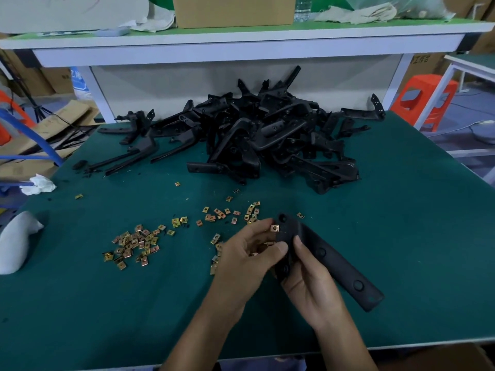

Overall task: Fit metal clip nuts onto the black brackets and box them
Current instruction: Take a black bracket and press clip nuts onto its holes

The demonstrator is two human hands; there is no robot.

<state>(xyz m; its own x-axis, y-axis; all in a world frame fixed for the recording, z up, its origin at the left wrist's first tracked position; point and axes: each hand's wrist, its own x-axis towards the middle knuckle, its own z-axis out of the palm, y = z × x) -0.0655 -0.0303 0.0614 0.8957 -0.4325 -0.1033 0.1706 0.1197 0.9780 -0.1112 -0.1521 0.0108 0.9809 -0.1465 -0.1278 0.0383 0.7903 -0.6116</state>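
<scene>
Fingers on left hand are pinching a clip nut onto the black bracket the right hand is gripping. Loose nuts are lying just left.

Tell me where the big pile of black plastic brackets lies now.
In the head view, the pile of black plastic brackets lies at the far centre of the green table, behind the scattered gold metal clip nuts.

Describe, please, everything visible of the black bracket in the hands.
The black bracket is a long, matte, plastic-looking arm with round bosses and a broader rounded end, slanting over the green mat. The right hand grips its broad end; the left hand pinches a brass-coloured clip nut at its edge.
</scene>
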